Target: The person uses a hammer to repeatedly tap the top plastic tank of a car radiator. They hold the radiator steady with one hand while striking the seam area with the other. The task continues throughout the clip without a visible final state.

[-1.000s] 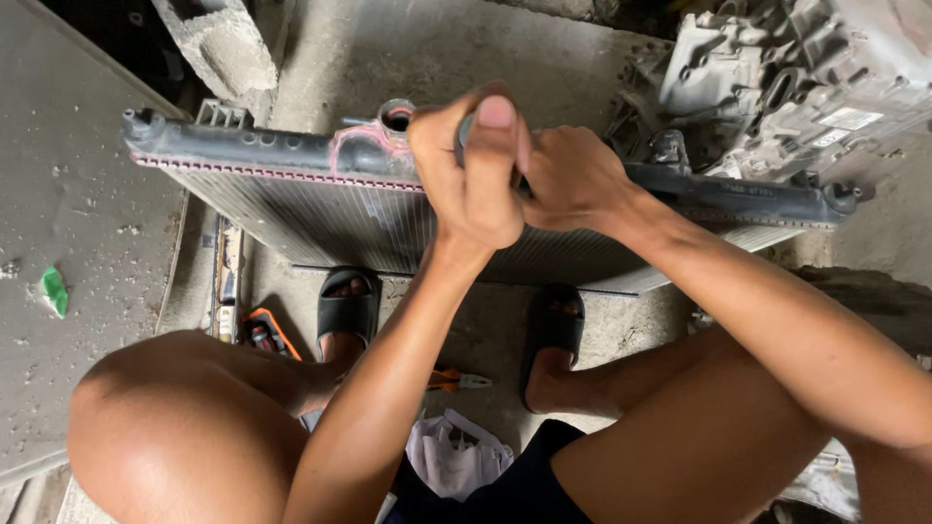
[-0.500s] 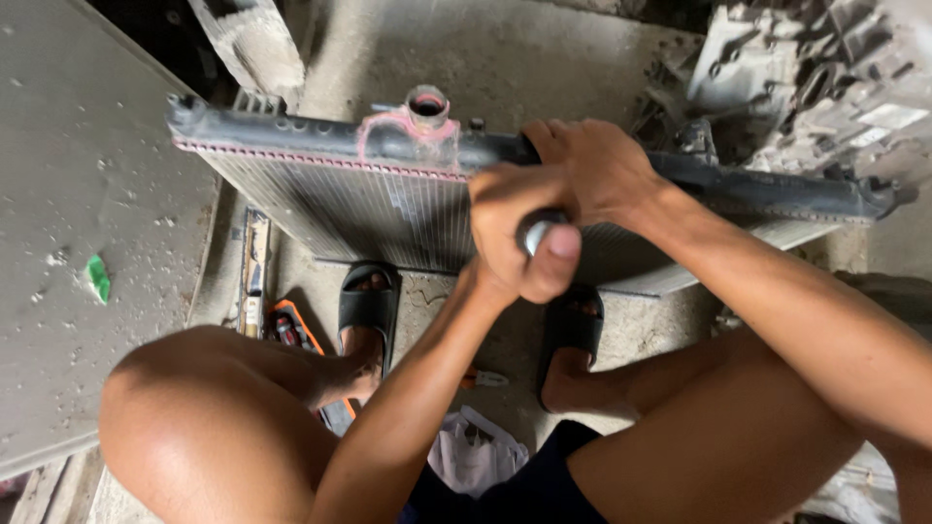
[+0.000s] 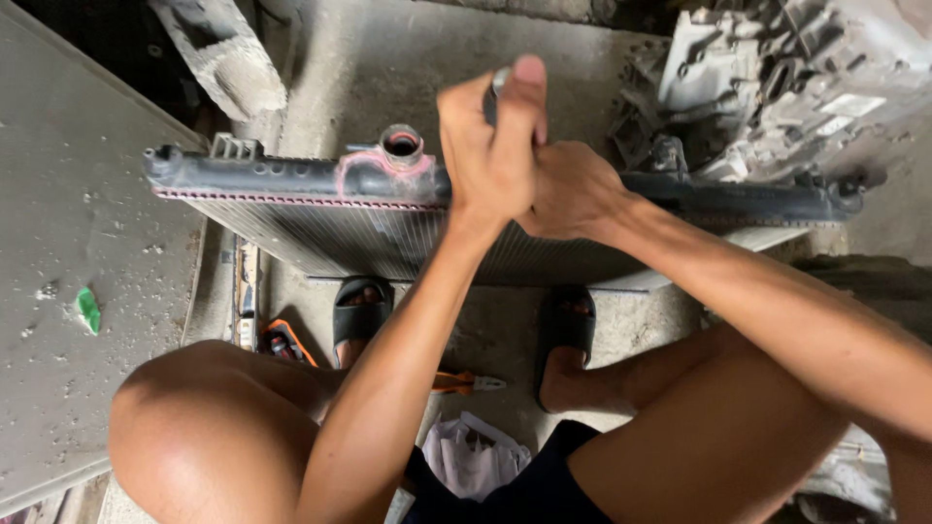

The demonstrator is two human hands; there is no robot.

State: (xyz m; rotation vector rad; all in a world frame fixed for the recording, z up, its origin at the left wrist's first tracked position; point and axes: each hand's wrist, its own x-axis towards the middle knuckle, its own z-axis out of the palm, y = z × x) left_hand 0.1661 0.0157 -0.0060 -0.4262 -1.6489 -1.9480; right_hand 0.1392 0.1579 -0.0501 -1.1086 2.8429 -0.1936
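A car radiator (image 3: 320,228) stands on edge across the floor in front of me, with a black top tank and a round filler neck (image 3: 401,146) ringed by pink stain. My left hand (image 3: 490,146) is raised above the tank, fist closed around a metal tool handle (image 3: 499,80), thumb up along it. My right hand (image 3: 573,194) rests on the tank just right of it, gripping the tank's top edge. What the tool's tip touches is hidden behind the hands.
A grey metal engine part (image 3: 786,82) lies at the back right. A grey panel (image 3: 68,291) with a green scrap slopes along the left. Orange-handled pliers (image 3: 464,382), a crumpled cloth (image 3: 471,456) and other tools (image 3: 282,340) lie on the concrete between my sandalled feet.
My left hand with the tool dropped down over the radiator face half a second ago and is now lifted back above the tank. The right hand stays on the tank.
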